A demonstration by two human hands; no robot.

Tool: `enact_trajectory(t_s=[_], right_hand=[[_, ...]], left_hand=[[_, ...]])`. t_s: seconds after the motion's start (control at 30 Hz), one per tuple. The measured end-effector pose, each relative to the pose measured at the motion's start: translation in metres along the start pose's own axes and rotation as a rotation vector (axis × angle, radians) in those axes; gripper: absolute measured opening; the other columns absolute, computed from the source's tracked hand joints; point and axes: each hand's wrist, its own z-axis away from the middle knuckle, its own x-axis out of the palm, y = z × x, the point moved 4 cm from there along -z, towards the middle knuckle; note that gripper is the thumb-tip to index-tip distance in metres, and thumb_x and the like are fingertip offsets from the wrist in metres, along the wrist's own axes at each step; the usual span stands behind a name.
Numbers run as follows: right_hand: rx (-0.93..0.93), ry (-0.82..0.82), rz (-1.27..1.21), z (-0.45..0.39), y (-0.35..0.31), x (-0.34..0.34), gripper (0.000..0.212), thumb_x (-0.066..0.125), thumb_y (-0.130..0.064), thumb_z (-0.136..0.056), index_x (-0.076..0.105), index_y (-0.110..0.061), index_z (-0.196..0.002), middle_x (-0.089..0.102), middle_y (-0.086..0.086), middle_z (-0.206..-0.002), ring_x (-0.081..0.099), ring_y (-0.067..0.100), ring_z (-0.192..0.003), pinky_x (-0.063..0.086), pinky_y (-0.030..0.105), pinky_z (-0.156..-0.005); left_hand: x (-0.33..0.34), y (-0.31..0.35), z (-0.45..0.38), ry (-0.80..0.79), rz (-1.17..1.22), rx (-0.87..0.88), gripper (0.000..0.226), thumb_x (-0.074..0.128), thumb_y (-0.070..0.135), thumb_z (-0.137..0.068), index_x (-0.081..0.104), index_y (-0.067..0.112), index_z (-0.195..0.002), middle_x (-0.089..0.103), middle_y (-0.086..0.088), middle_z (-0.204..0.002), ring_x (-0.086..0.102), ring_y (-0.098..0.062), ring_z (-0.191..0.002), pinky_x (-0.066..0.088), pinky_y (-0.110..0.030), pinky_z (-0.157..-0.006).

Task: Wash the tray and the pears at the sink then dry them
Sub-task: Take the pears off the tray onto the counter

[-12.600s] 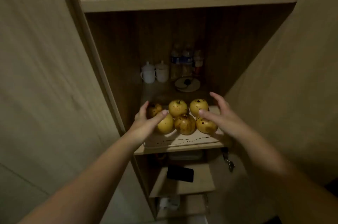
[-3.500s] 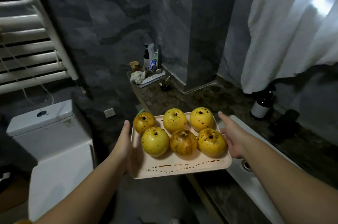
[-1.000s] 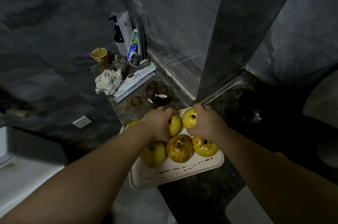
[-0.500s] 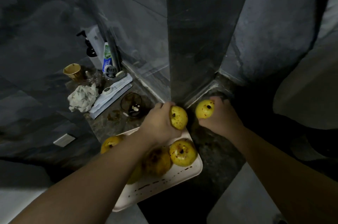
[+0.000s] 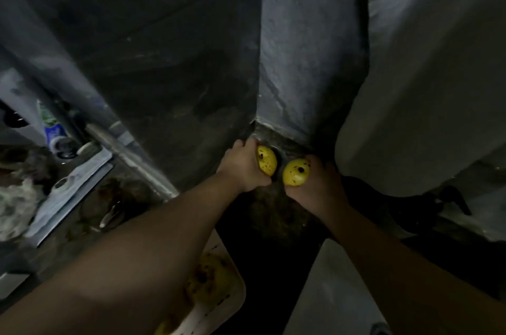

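The left hand [image 5: 241, 167] is curled round a yellow, brown-speckled round pear [image 5: 267, 160], fingers wrapped over its far side. The right hand [image 5: 319, 184] grips a second yellow speckled pear [image 5: 295, 171] the same way, its dark stem dimple facing the camera. The two pears are held just beside each other, not quite touching, over the far edge of the dark mottled stone desk [image 5: 273, 214], close to where the grey tiled wall corner [image 5: 301, 74] meets it.

The cream rectangular plastic tray [image 5: 219, 304] lies at the near edge of the desk, largely hidden under the left forearm; blurred yellow pears still on the tray [image 5: 210, 277] show beside the arm, their number unclear. Toward the left edge of the desk lie a crumpled white cloth [image 5: 13, 203], a flat white packet [image 5: 71, 192] and a green-and-blue tube [image 5: 53, 129] standing against the wall. A pale curtain [image 5: 438, 74] hangs at the right.
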Motion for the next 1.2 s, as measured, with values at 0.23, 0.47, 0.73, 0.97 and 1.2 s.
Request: enact_trajectory(t_s=[0.23, 0.47, 0.73, 0.97, 1.2], right_hand=[[-0.023, 0.013, 0.005, -0.009, 0.009, 0.005, 0.093, 0.086, -0.046, -0.064, 0.042, -0.027, -0.145, 0.046, 0.015, -0.139, 0.048, 0.039, -0.128, 0.046, 0.041, -0.101], [-0.034, 0.003, 0.019, -0.011, 0.006, 0.008, 0.1, 0.087, -0.05, -0.068, 0.037, -0.027, -0.152, 0.04, 0.017, -0.146, 0.042, 0.038, -0.135, 0.041, 0.039, -0.106], [-0.035, -0.054, 0.059, 0.001, 0.004, 0.001, 0.111, 0.084, -0.055, -0.072, 0.021, -0.03, -0.159, 0.032, 0.018, -0.156, 0.034, 0.039, -0.143, 0.035, 0.043, -0.113], [-0.413, 0.1, 0.269, 0.055, -0.051, -0.014, 0.075, 0.073, -0.046, -0.082, 0.043, -0.024, -0.147, 0.042, 0.015, -0.148, 0.038, 0.037, -0.136, 0.039, 0.048, -0.11], [-0.712, -0.286, 0.1, 0.123, -0.094, 0.023, 0.057, 0.067, -0.035, -0.088, 0.05, -0.032, -0.142, 0.048, 0.0, -0.139, 0.042, 0.025, -0.132, 0.04, 0.038, -0.108]], left_hand=[[0.013, 0.007, -0.03, -0.013, -0.029, 0.016, 0.101, 0.091, 0.037, -0.066, 0.039, 0.019, -0.15, 0.046, -0.017, -0.138, 0.053, -0.041, -0.125, 0.047, -0.045, -0.107], [0.015, 0.003, -0.034, 0.034, 0.078, 0.029, 0.117, 0.093, 0.032, -0.066, 0.025, 0.026, -0.16, 0.049, -0.02, -0.145, 0.052, -0.04, -0.132, 0.044, -0.039, -0.11], [0.006, -0.006, -0.011, -0.009, 0.061, 0.032, 0.131, 0.094, 0.035, -0.069, 0.006, 0.032, -0.165, 0.023, -0.014, -0.162, 0.033, -0.039, -0.147, 0.035, -0.045, -0.121], [-0.016, -0.037, 0.066, 0.0, 0.019, 0.097, 0.102, 0.088, 0.031, -0.077, 0.029, 0.024, -0.16, 0.043, -0.01, -0.15, 0.046, -0.027, -0.138, 0.035, -0.018, -0.103], [-0.036, -0.087, 0.184, -0.003, -0.003, 0.028, 0.086, 0.087, 0.038, -0.078, 0.045, 0.023, -0.152, 0.054, -0.004, -0.145, 0.052, -0.02, -0.132, 0.042, -0.025, -0.105]])
